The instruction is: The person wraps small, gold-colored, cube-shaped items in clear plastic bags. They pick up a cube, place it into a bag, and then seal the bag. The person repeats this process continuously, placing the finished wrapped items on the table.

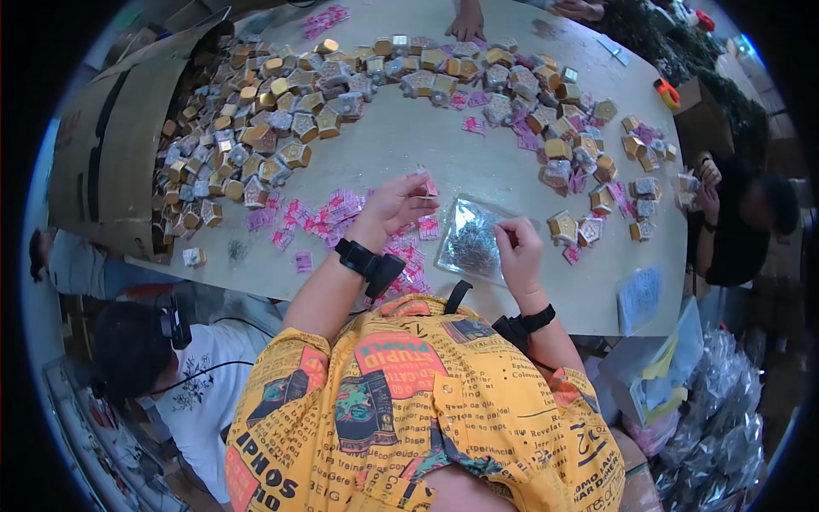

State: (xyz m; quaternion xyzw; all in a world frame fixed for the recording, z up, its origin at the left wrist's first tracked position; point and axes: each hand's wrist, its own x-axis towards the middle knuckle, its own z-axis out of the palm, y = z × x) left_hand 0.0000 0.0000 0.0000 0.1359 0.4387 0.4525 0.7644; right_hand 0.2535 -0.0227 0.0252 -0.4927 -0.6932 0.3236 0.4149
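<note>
My left hand is in front of me over the middle of the table, its fingers closed on a small pink tag. Something small and pale shows at its fingertips, too small to name. My right hand pinches at the right side of a shallow clear tray. In the tray lies a heap of tiny silvery metal pieces. Whether a piece sits in that pinch I cannot make out. Loose pink printed tags lie spread beside and under my left wrist.
Many gold house-shaped ornaments in clear wrap spill from a cardboard box and curve across the far table. An orange tape dispenser sits far right. People work at the left, right and far sides; a hand rests on the far edge.
</note>
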